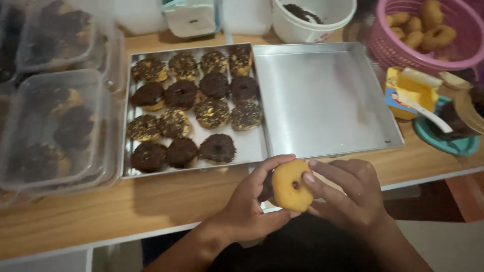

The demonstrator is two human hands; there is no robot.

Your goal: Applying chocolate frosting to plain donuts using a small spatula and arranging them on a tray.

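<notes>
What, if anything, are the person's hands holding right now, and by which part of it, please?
A plain, unglazed doughnut, held by its outer edge: the left hand on its left side, the right hand on its right.

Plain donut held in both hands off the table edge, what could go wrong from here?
1. The plain donut is pinched by both the left hand and the right hand beyond the table edge; a slip probably drops it to the floor.
2. The tray of chocolate donuts lies close; a reach could smear the coating.
</notes>
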